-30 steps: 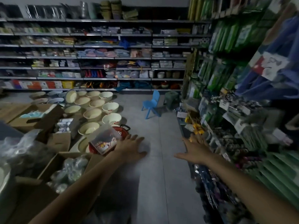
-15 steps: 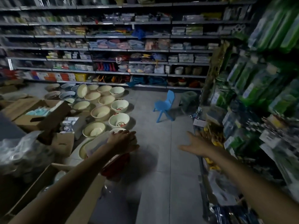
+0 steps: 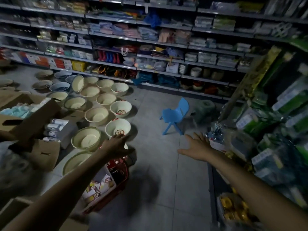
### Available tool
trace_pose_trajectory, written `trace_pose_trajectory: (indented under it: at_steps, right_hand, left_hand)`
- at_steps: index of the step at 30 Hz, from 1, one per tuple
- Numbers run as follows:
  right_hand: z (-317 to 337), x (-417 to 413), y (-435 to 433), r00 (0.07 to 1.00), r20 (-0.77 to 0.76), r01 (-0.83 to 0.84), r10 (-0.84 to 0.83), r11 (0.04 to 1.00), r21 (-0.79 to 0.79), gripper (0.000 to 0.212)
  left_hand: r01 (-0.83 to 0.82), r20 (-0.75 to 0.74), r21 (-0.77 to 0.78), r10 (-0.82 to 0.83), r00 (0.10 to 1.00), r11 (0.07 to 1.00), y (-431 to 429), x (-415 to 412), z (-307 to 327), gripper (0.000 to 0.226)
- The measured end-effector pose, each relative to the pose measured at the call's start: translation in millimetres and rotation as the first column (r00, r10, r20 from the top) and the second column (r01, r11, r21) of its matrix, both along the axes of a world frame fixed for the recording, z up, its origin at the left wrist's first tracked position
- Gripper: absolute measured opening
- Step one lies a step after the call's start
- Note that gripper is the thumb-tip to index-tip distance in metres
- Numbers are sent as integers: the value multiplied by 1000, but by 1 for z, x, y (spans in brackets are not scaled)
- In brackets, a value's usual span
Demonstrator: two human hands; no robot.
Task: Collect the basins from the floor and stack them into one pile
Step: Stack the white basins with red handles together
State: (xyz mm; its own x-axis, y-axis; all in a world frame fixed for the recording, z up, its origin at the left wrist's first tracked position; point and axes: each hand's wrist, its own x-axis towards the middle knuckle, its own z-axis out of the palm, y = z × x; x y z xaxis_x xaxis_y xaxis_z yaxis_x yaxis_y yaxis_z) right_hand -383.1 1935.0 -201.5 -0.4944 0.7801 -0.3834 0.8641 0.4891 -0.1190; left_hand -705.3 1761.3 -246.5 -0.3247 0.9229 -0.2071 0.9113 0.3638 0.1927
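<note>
Loads of basins (image 3: 97, 114) lie spread across the floor (image 3: 150, 105), so it's the first pickup by the looks. The left hand (image 3: 116, 144), straight-fingered and empty, is at the rim of the nearest basin (image 3: 118, 128); the right hand (image 3: 196, 147) hangs spread, empty. Next: grip that rim.

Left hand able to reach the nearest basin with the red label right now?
Likely yes. The left hand is open and empty, its fingertips at the near rim of the basin in this view, though contact is unclear. Nothing stands between them; the red basket lies below the forearm, out of the way.
</note>
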Motion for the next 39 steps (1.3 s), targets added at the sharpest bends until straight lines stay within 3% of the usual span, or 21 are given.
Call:
trace_pose_trajectory:
  at_steps: [2,10,14,24,31,39]
  right_hand:
    - [-6,-24,40,1000,4,-13,13,1000,-10,105]
    - [-54,-126,222,997,33,-65,69,993,-100,110]
    - [-75,-181,330,994,3,-110,112,982,-155,113]
    - [-101,-333,540,923,160,-325,349,932,-160,108]
    - [-125,-503,640,821,188,-516,539,842,-157,103]
    - [-139,-671,734,732,212,-613,648,761,-210,99]
  left_hand:
    - [27,-95,-11,-28,995,1000,32,-14,12,88]
    - [21,-154,-121,-39,987,992,202,-100,-24,91]
    - [-92,-133,-180,69,989,979,284,-152,-39,92]
    - [-263,-144,-175,240,960,949,423,-261,-62,93]
    - [-361,-33,-210,363,931,908,525,-364,-113,91]
    - [-500,59,-238,526,849,833,614,-477,-127,87]
